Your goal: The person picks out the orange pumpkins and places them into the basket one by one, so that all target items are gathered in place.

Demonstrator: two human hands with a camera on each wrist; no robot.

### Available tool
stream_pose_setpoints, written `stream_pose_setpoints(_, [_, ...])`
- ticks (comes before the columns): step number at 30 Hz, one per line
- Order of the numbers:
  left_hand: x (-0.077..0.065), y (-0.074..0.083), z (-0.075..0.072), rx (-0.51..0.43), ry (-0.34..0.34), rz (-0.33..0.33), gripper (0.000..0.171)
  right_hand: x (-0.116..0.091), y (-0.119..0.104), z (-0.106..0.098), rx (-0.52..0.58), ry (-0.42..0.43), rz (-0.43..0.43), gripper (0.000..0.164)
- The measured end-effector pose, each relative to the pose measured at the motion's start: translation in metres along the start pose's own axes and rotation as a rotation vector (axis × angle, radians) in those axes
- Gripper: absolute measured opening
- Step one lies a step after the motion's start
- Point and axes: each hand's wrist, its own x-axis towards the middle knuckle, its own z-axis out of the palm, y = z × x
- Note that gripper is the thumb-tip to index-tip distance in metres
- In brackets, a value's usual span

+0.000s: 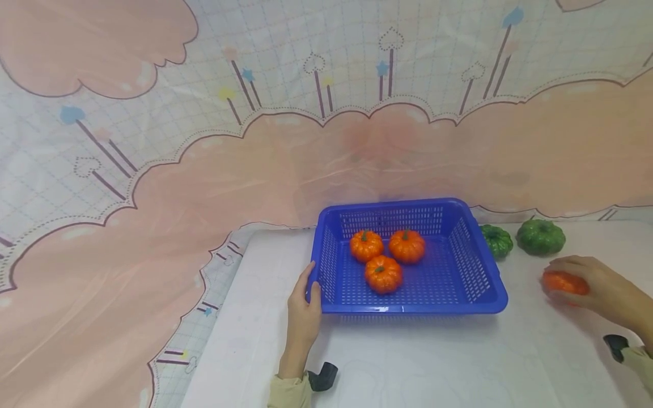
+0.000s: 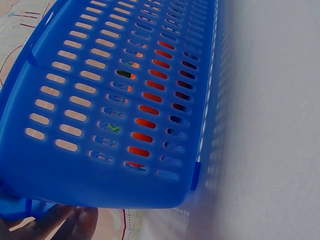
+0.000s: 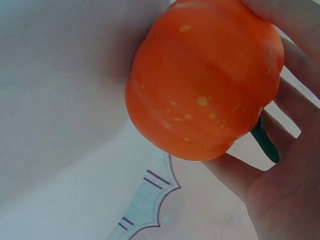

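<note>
A blue plastic basket point(image 1: 408, 309) stands on the white table, holding three small orange pumpkins point(image 1: 384, 274) grouped toward its left side. My left hand point(image 1: 303, 317) grips the basket's left rim near the front corner; in the left wrist view its fingers point(image 2: 82, 222) show at the rim, beside the slotted wall. To the right of the basket, my right hand point(image 1: 594, 286) holds another orange pumpkin point(image 3: 205, 80) between thumb and fingers, low over the table. Its dark green stem point(image 3: 265, 140) points toward the palm. Whether this pumpkin touches the table I cannot tell.
Two green pumpkins sit behind my right hand: one point(image 1: 542, 237) at the back, the other point(image 1: 497, 242) close against the basket's right side, partly hidden by it. A patterned pink and white cloth point(image 1: 245, 170) rises behind the table point(image 1: 433, 362) and along its left.
</note>
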Motion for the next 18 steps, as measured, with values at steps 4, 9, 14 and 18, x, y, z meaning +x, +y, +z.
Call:
stream_pose_setpoints(4, [0.000,0.000,0.000,0.002,0.004,0.003,0.043,0.001,-0.007,-0.004,0.000,0.000,-0.003,0.052])
stream_pose_setpoints(9, [0.001,-0.001,0.000,0.002,0.004,0.005,0.043,0.003,-0.015,-0.008,-0.013,0.005,-0.015,0.050])
stream_pose_setpoints(14, [0.000,-0.001,0.000,0.003,0.002,0.008,0.043,0.005,-0.023,-0.011,-0.019,0.011,-0.024,0.050])
stream_pose_setpoints(18, [0.000,0.000,0.000,0.007,0.002,0.009,0.042,0.005,-0.029,-0.012,-0.027,0.037,-0.049,0.048])
